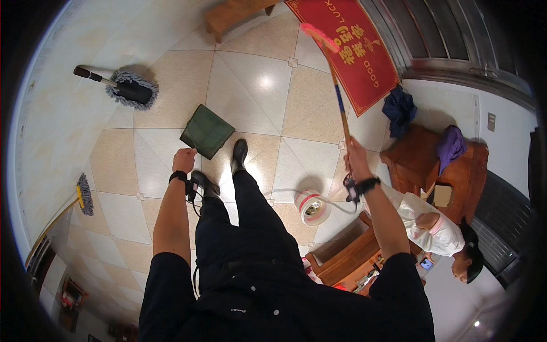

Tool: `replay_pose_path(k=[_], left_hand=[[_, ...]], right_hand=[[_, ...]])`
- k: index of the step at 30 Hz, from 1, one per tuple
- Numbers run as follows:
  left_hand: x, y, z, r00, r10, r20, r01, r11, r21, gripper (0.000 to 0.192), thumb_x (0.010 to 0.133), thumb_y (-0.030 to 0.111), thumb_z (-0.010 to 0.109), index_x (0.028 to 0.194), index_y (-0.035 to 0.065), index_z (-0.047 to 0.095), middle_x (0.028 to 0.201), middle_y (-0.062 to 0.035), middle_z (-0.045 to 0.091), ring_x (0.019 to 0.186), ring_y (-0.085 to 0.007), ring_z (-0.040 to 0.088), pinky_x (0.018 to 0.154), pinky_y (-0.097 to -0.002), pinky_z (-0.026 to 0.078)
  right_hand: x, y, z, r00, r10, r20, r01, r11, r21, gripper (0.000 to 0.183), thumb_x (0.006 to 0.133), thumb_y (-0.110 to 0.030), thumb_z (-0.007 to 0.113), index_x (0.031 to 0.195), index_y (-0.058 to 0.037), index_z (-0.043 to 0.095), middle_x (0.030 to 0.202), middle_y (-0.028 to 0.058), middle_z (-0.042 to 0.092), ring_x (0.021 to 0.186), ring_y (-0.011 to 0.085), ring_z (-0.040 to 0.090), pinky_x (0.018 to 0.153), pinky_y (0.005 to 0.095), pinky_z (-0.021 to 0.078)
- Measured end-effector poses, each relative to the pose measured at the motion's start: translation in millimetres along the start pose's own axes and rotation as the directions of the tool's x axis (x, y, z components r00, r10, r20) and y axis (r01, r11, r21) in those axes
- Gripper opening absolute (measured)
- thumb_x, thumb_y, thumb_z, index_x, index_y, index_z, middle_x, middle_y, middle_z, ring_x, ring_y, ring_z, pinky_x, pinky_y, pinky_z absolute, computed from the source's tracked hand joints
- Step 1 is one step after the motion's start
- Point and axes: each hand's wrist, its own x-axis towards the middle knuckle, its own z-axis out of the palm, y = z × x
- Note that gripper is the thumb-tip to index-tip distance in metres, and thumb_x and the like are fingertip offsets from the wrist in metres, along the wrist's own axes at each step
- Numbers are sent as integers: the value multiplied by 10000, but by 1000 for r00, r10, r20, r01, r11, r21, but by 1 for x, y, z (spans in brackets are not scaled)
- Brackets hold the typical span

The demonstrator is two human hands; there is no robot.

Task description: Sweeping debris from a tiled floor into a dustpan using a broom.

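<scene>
My right hand (358, 160) grips the wooden handle of a broom (339, 96), which stretches away to the upper right. The broom's pink-red bristle head (319, 37) lies over a red doormat that bears yellow writing. My left hand (184, 160) is closed at the near corner of a dark green dustpan (207, 131), apparently on its thin handle, which my fingers mostly hide. The dustpan is just ahead of my black shoes (240, 154). Both wrists carry dark straps with small devices.
The doormat (363, 60) lies by a metal door (444, 38). A grey mop (132, 89) and another mop (85, 194) rest along the left wall. A bucket (314, 209) stands right of my legs, near wooden furniture (431, 158) and a seated person (436, 231) holding a phone.
</scene>
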Motion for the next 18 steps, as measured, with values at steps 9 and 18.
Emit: replay_pose_path(k=[9, 18], left_hand=[[8, 29, 0, 994, -16, 104, 25, 996, -85, 353, 892, 348, 563, 899, 40, 734, 660, -102, 681, 632, -209, 650, 640, -358, 498], [7, 3, -6, 991, -7, 134, 25, 990, -136, 318, 895, 318, 583, 869, 37, 728, 626, -100, 657, 583, -209, 636, 603, -366, 502]], right_hand=[[37, 136, -35, 967, -247, 54, 243, 849, -470, 298, 1008, -300, 418, 1070, -38, 545, 566, 47, 505, 415, 129, 476, 359, 309, 365], [-230, 109, 1, 870, 416, 263, -480, 834, 272, 458, 1004, -280, 468, 1452, -222, 385, 557, -24, 422, 393, 64, 335, 357, 213, 281]])
